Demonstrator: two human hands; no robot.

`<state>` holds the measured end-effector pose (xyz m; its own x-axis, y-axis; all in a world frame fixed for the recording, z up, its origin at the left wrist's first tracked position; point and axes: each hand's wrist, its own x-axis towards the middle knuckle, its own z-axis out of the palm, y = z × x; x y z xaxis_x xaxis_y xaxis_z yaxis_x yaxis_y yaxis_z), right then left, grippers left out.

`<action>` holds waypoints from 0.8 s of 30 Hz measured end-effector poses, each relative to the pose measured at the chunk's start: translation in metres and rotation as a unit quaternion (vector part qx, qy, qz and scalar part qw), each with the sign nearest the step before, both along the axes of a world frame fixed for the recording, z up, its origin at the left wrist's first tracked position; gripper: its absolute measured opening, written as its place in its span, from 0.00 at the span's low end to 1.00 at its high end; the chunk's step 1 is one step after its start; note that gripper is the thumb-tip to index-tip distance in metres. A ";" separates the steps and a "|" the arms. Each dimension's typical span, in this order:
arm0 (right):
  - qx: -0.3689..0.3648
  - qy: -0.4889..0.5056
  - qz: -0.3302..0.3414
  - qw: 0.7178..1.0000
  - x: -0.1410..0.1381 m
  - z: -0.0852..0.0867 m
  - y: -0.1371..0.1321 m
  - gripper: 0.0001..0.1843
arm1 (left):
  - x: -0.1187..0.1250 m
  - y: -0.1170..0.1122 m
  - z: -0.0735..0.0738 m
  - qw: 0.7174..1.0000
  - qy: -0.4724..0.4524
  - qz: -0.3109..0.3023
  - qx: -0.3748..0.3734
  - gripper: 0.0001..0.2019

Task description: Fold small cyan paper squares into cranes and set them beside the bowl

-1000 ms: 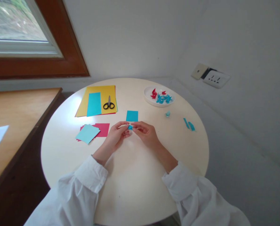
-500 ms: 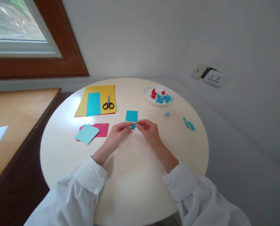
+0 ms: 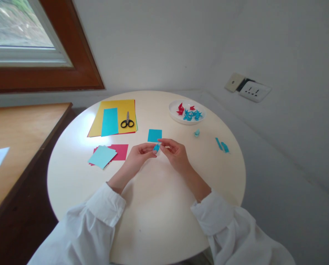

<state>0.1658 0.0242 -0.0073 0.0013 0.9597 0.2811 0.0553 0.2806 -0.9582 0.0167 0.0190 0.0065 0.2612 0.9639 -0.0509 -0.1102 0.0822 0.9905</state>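
On my side of the blue square (image 3: pixel 154 135), above or against the desk (image 3: pixel 158 221) (I cannot tell which), a small blue fold (image 3: pixel 157 148) sits between my two hands. It lies just right of my left grip (image 3: pixel 138 155), which pinches it between thumb and fingers, so the left is the nearer hand. My right grip (image 3: pixel 178 154) meets it from the other side, index finger arched over the top end and thumb close to the right edge. Whether those two press the paper or only hover beside it, I cannot tell. The fold's long axis runs from lower left up to the right, its top end leaning towards my right thumb.

Against half a second ago, the fold shows a paler facet near its top, and my right index finger reaches further left over it. My left fingers are more curled, no longer stretched out behind the paper. The dish (image 3: pixel 172 117), scissors (image 3: pixel 128 118) and scraps (image 3: pixel 224 147) lie as they did.
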 end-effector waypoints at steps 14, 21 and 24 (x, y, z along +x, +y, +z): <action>0.106 -0.113 -0.023 0.988 -0.004 0.003 -0.008 0.07 | 0.000 0.004 -0.006 0.998 0.030 0.045 0.039 0.11; 0.110 -0.134 -0.036 0.984 -0.005 0.002 -0.007 0.01 | 0.001 0.004 -0.010 0.993 0.062 0.062 0.076 0.10; 0.105 -0.133 -0.027 0.985 -0.005 0.003 -0.007 0.02 | 0.001 0.004 -0.012 0.989 0.072 0.076 0.104 0.09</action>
<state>0.1604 0.0167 -0.0041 -0.0501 0.8811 0.4703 0.3172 0.4606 -0.8290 0.0181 0.0229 -0.0054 0.1179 0.9849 0.1268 0.0386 -0.1322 0.9905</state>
